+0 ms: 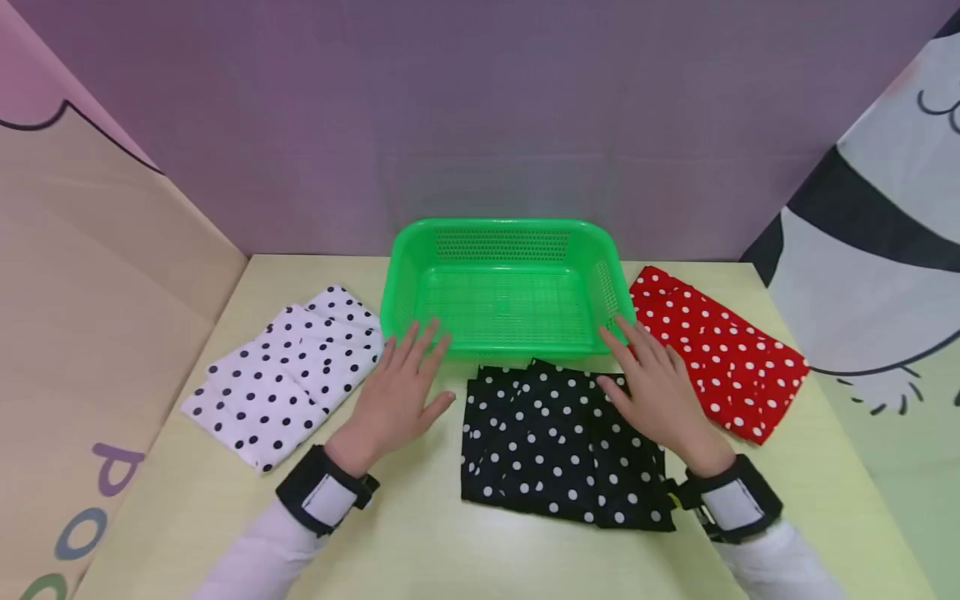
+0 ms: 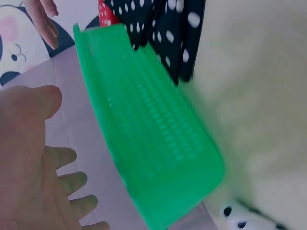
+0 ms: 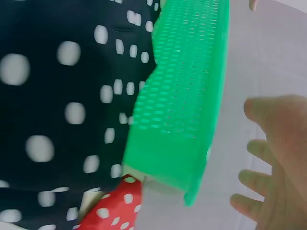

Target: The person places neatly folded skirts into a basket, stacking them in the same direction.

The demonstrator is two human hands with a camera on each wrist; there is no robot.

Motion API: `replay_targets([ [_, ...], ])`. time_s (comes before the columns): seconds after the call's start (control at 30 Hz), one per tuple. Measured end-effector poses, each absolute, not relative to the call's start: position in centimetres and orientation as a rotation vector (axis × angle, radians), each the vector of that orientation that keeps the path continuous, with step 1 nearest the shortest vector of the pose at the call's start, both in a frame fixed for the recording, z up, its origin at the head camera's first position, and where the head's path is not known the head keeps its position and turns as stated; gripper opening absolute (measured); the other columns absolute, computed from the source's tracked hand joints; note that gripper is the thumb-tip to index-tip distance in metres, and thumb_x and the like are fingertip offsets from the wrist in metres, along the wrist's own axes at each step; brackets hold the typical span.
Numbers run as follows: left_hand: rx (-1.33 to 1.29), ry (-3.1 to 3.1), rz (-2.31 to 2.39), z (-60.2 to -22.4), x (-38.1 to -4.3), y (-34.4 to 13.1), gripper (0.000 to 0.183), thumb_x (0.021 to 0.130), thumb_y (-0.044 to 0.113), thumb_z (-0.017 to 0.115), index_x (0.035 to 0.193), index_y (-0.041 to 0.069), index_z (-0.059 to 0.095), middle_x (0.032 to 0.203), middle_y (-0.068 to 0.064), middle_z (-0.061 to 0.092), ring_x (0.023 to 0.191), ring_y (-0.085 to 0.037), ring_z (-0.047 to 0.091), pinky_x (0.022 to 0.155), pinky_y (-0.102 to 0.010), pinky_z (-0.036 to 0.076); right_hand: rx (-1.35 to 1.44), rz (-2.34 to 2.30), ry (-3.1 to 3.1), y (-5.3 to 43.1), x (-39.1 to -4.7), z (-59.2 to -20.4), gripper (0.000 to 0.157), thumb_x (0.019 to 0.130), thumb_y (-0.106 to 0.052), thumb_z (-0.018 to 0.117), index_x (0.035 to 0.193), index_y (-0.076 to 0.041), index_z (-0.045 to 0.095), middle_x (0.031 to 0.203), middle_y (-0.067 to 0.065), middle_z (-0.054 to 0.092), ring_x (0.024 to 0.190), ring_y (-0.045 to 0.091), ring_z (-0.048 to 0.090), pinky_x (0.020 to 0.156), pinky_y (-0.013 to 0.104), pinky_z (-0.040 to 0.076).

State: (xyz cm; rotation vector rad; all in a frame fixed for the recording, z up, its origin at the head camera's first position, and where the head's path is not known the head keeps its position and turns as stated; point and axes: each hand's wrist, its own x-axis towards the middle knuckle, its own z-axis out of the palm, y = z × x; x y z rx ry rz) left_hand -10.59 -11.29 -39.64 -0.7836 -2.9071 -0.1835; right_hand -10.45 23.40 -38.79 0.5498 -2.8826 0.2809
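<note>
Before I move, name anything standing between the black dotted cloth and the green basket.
Only the green basket's near wall; no other object lies between it and the black dotted cloth. The right hand hovers over the cloth's corner.

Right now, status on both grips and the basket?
Left grip, right grip: fingers spread, holding nothing. Basket upright, nothing in it. Black cloth lies along its near side.
</note>
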Motion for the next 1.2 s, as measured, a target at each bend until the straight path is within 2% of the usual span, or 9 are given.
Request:
replay_targets([
  [0.3, -0.907, -2.829, -0.242, -42.0, -8.2, -10.1, 0.071, 0.088, 0.042, 0.055, 0.144, 0.005, 0.028, 0.151, -0.016, 0.020, 0.138, -0.034, 0.020, 0.111, -0.049, 0.019, 0.392, 0.361, -2.899, 25.6, -7.2, -41.2, 0.073, 0.077, -0.020, 0.072, 0.139, -0.006, 0.036, 0.137, 0.023, 0.037, 0.120, 0.043, 0.038, 0.092, 0.063, 0.036],
  [0.53, -0.964, -2.948, -0.306, -44.2, -6.8, -8.6, 0.065, 0.091, 0.041, 0.050, 0.143, 0.008, 0.031, 0.150, -0.013, 0.024, 0.136, -0.031, 0.026, 0.111, -0.045, 0.021, 0.349, 0.333, -2.980, 26.7, -5.3, -43.2, 0.063, 0.078, -0.020, 0.072, 0.131, 0.000, 0.045, 0.127, 0.025, 0.047, 0.111, 0.042, 0.048, 0.087, 0.057, 0.044],
  [0.77, -1.027, -2.978, -0.339, -45.7, -5.9, -7.2, 0.055, 0.092, 0.038, 0.050, 0.139, 0.010, 0.039, 0.144, -0.012, 0.035, 0.130, -0.028, 0.036, 0.110, -0.042, 0.026, 0.262, 0.342, -3.147, 26.9, -4.2, -44.2, 0.053, 0.080, -0.021, 0.070, 0.125, -0.001, 0.050, 0.110, 0.023, 0.057, 0.090, 0.034, 0.058, 0.072, 0.046, 0.053],
  [1.0, -1.055, -2.933, -0.233, -46.8, -5.5, -6.7, 0.048, 0.091, 0.038, 0.052, 0.130, 0.010, 0.051, 0.138, -0.014, 0.042, 0.124, -0.028, 0.042, 0.105, -0.040, 0.033, 0.298, 0.354, -3.148, 26.9, -4.0, -44.7, 0.053, 0.079, -0.018, 0.071, 0.125, 0.000, 0.051, 0.112, 0.024, 0.057, 0.091, 0.035, 0.058, 0.074, 0.046, 0.053],
  [1.2, -1.037, -2.955, -0.252, -46.8, -5.1, -7.1, 0.047, 0.089, 0.038, 0.055, 0.126, 0.009, 0.055, 0.137, -0.014, 0.043, 0.124, -0.028, 0.042, 0.105, -0.039, 0.034, 0.319, 0.353, -3.143, 26.5, -4.0, -45.0, 0.053, 0.079, -0.017, 0.070, 0.126, 0.000, 0.051, 0.117, 0.026, 0.055, 0.098, 0.038, 0.056, 0.078, 0.049, 0.051],
])
